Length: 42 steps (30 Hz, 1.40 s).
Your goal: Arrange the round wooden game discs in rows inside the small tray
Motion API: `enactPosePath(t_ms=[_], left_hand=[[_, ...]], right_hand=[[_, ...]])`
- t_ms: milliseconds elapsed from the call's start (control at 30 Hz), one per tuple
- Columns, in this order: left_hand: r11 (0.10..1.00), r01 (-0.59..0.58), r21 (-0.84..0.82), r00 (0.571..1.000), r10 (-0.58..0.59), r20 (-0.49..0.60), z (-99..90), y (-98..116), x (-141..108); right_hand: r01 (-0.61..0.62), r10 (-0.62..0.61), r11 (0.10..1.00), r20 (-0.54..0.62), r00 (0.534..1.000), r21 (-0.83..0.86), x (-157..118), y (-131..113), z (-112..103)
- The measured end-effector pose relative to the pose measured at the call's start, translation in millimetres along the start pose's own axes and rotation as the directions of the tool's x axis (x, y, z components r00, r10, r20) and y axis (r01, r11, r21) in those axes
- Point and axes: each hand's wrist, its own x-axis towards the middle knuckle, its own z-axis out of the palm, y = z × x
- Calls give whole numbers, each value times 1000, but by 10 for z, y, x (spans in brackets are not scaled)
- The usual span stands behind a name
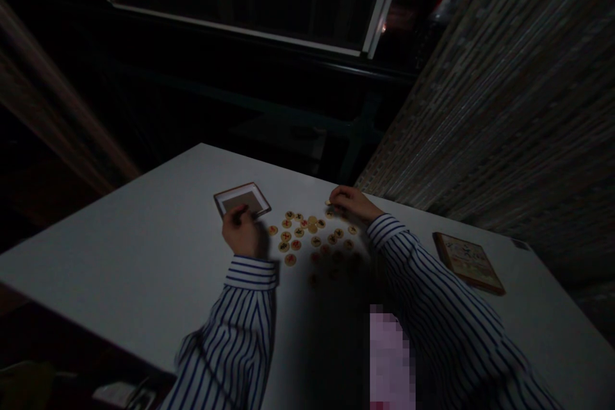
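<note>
Round wooden Chinese chess pieces (pixel 299 232) lie scattered across the white table, several with red characters and others with black ones. My right hand (pixel 353 202) is at the far side of the spread, fingertips pinched on a Chinese chess piece (pixel 328 202). Over the near edge of a shallow open box (pixel 263 204) is my left hand (pixel 243 234), with its fingers curled together. Whatever those fingers hold, if anything, is hidden. The box's grey-brown bottom shows beyond the fingers. Pieces nearest to me sit in dark shadow.
A box lid with a printed picture (pixel 468 261) lies on the right of the white table (pixel 120 256). Bead-string curtains (pixel 461 109) hang close behind the table's right side. A dark glass-fronted cabinet (pixel 240 25) stands beyond the far edge.
</note>
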Motion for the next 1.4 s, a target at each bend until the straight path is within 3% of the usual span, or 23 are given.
enactPosePath(t_ms=[200,333,467,533,1400], left_hand=[[1000,-5,17,1000,5,-3,5,-58,12],[1000,5,-4,1000,-5,-1,19,-87,17],[1000,13,-16,1000,-13,5,21,-75,6],[1000,17,3,1000,-17,9,15,-65,-5],[1000,1,20,998,-2,60,25,-129,-10]], right_hand=[[-5,5,999,11,1000,-54,11,16,49],[52,-50,970,12,999,-236,47,96,95],[138,-166,822,0,986,-553,81,168,147],[152,-197,763,-3,980,-628,88,170,179],[123,-166,517,42,985,-847,199,121,414]])
